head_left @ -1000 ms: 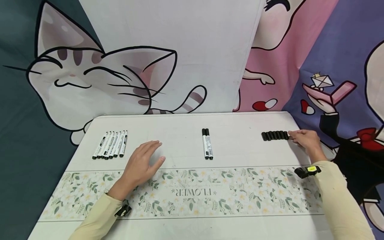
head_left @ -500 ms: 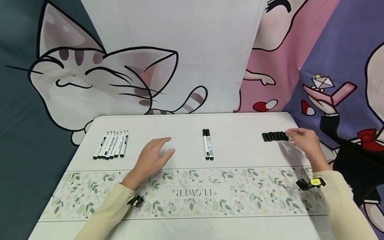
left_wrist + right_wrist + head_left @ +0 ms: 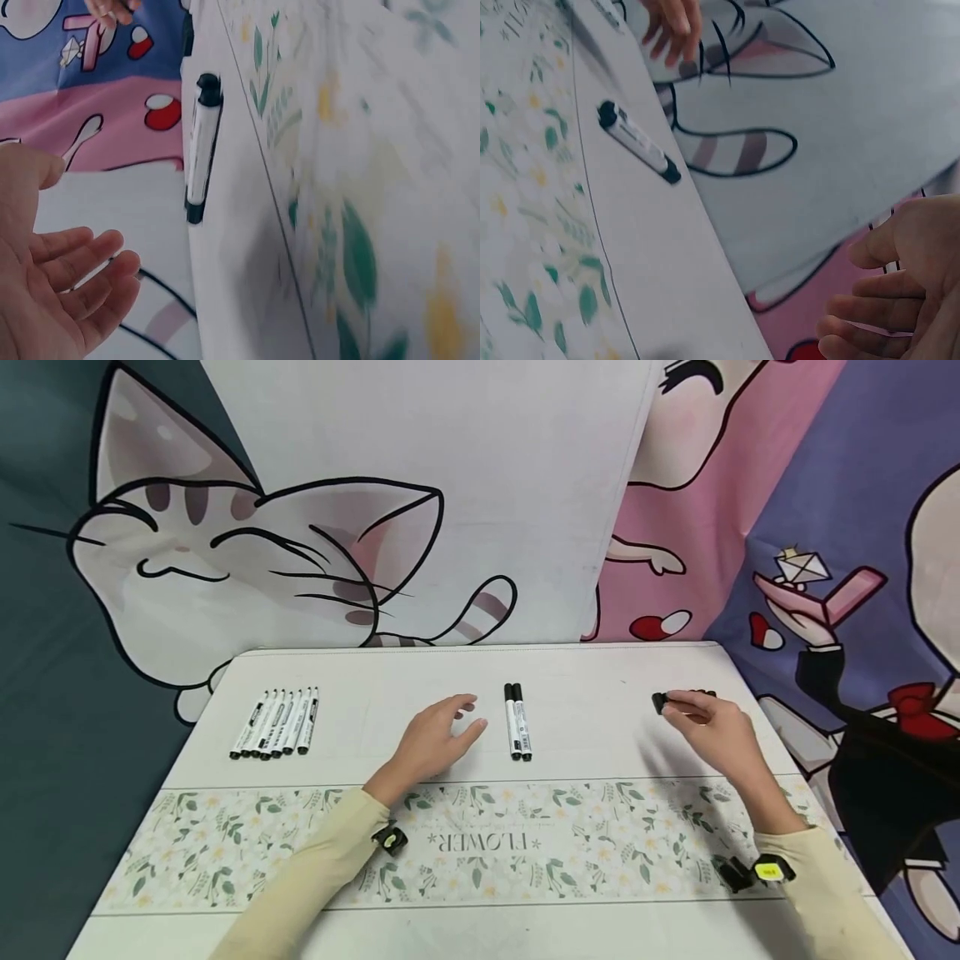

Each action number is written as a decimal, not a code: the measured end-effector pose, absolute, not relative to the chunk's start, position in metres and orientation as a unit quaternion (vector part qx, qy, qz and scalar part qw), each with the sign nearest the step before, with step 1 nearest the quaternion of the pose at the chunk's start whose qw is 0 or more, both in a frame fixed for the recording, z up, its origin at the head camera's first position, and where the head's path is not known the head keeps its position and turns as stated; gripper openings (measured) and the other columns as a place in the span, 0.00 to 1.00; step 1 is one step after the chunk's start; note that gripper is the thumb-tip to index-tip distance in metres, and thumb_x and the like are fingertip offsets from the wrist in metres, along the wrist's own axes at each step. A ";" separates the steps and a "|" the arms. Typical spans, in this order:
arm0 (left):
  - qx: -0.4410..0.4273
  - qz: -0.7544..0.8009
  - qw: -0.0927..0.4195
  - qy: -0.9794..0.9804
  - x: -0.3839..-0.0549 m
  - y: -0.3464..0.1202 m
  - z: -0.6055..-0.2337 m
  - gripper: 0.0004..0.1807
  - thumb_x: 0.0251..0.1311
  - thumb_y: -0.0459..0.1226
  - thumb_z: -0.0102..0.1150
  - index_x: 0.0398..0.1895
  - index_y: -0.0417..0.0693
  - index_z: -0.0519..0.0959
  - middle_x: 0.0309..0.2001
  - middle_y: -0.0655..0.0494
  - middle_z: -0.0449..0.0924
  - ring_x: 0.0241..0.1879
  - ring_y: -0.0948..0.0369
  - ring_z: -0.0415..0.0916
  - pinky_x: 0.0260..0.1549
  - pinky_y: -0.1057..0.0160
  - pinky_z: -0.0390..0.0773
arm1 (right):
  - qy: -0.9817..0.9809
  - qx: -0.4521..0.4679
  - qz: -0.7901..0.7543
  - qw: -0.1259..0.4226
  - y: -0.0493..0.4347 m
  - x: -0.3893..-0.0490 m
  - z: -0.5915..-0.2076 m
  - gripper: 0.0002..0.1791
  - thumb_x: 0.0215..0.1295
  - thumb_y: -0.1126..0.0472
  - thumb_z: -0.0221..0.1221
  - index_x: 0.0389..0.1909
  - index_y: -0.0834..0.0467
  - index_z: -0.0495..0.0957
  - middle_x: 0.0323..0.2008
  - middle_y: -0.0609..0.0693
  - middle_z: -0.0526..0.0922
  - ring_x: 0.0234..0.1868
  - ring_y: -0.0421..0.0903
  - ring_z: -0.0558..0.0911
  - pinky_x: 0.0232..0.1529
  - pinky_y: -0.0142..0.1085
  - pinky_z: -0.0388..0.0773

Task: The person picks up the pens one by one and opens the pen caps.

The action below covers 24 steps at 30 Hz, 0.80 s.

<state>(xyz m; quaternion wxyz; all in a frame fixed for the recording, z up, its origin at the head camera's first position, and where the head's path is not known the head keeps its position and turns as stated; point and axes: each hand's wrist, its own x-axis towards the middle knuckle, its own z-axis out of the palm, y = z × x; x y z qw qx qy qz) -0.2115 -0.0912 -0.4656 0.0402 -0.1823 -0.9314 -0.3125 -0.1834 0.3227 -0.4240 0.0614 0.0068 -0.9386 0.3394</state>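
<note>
My left hand hovers left of two capped whiteboard markers that lie side by side mid-table. Its fingers are loosely bent and hold nothing; the left wrist view shows a bare palm beside a marker. My right hand is over the row of black marker caps at the right and hides most of them. Whether its fingertips touch a cap cannot be told. In the right wrist view the fingers are relaxed, with nothing seen between them.
Several uncapped white markers lie in a slanted row at the table's left. A floral printed band crosses the white tabletop. Behind the table's far edge hangs a cartoon-printed cloth.
My left hand has moved right, closer to the two capped markers. The right hand has left the right end of the cap row and shifted left over it. The markers have not moved.
</note>
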 end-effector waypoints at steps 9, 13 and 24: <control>-0.150 -0.342 0.018 -0.927 -0.222 -0.060 -0.483 0.30 0.69 0.54 0.61 0.66 0.46 0.75 0.53 0.54 0.84 0.50 0.56 0.82 0.48 0.52 0.80 | -0.936 0.071 0.334 0.090 0.277 -0.161 -0.425 0.22 0.74 0.53 0.62 0.63 0.60 0.80 0.50 0.60 0.88 0.44 0.59 0.87 0.41 0.53 0.84; -0.144 -0.348 0.007 -0.926 -0.228 -0.050 -0.491 0.32 0.68 0.56 0.62 0.66 0.45 0.76 0.52 0.53 0.84 0.47 0.56 0.82 0.47 0.52 0.80 | -0.933 0.080 0.341 0.084 0.260 -0.156 -0.425 0.21 0.73 0.56 0.63 0.62 0.60 0.81 0.50 0.59 0.88 0.44 0.57 0.87 0.44 0.53 0.84; -0.114 -0.367 -0.027 -0.923 -0.238 -0.033 -0.502 0.35 0.65 0.56 0.65 0.66 0.42 0.75 0.50 0.50 0.83 0.48 0.53 0.79 0.51 0.50 0.77 | -0.923 0.121 0.358 0.074 0.227 -0.142 -0.421 0.18 0.72 0.56 0.63 0.60 0.57 0.83 0.48 0.53 0.89 0.41 0.47 0.87 0.41 0.39 0.84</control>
